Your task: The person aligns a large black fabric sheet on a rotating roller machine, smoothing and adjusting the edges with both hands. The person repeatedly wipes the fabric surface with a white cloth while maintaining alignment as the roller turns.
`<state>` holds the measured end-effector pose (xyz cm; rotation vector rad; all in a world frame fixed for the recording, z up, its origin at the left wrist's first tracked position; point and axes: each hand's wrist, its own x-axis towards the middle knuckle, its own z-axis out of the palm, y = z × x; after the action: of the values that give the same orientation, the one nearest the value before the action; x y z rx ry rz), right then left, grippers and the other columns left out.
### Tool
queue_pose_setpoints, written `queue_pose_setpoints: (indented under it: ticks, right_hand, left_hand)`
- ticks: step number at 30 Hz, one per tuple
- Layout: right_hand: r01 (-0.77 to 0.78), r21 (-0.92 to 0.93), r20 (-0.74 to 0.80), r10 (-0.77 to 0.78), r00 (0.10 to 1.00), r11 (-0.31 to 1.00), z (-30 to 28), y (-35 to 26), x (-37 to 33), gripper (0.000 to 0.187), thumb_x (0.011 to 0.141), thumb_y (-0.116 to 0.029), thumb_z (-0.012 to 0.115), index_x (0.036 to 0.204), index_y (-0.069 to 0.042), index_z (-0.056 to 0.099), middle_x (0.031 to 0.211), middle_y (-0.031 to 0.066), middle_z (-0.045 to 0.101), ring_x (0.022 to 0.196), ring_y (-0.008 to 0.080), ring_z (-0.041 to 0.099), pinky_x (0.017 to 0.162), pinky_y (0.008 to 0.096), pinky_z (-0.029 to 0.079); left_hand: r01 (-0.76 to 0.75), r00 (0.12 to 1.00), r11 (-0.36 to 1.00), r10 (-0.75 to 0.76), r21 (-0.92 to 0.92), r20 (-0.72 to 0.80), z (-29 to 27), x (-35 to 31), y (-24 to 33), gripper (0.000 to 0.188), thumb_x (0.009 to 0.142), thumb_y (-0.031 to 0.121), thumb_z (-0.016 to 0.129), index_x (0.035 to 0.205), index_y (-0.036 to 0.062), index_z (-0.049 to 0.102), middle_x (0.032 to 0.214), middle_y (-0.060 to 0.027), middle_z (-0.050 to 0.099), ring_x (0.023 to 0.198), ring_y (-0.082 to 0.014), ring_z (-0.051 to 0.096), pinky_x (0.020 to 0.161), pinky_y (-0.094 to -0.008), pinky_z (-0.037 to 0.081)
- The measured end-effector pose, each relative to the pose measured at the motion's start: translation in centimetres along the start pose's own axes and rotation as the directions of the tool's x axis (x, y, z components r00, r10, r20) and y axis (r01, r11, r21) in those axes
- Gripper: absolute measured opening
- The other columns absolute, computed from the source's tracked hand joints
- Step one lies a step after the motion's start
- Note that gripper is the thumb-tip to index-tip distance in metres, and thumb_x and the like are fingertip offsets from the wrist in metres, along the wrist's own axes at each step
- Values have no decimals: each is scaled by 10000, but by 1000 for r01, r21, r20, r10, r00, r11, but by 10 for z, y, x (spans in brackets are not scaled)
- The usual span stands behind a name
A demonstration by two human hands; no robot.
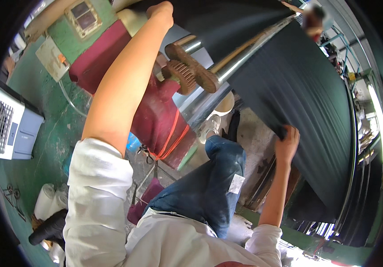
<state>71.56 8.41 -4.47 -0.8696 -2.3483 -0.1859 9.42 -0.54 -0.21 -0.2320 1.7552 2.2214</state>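
A wide sheet of black fabric (307, 93) stretches from a shiny metal roller (240, 64) down the right side of the machine. My right hand (288, 143) is closed on the left edge of this sheet, its fingers curled over the cloth. My left arm reaches far forward over a dark red machine cover (156, 129). At its end, my left hand (160, 11) is bent at the wrist beside more dark fabric (209, 18); its fingers are hidden. Below that forearm, a rusty gear (180, 76) and a rusty link arm (196, 69) sit at the roller's end.
A green machine housing (100, 13) with a switch box (52, 58) stands at upper left. Orange cord (172, 140) is tied round the red cover. A grey-white crate (15, 127) lies at far left. Another person (312, 21) is beyond the roller. Metal rails (350, 133) border the fabric.
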Motion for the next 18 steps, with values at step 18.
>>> queue_pose_setpoints:
  ticks: [18]
  right_hand:
    - [-96, -136, 253, 129, 959, 986, 9, -21, -93, 166, 725, 11, 580, 882, 28, 529, 928, 209, 555, 929, 405, 539, 819, 478, 446]
  left_hand:
    - [-166, 917, 945, 253, 280, -308, 25, -68, 1, 397, 788, 168, 577, 1096, -76, 627, 1073, -287, 655, 1072, -394, 629, 917, -436, 518]
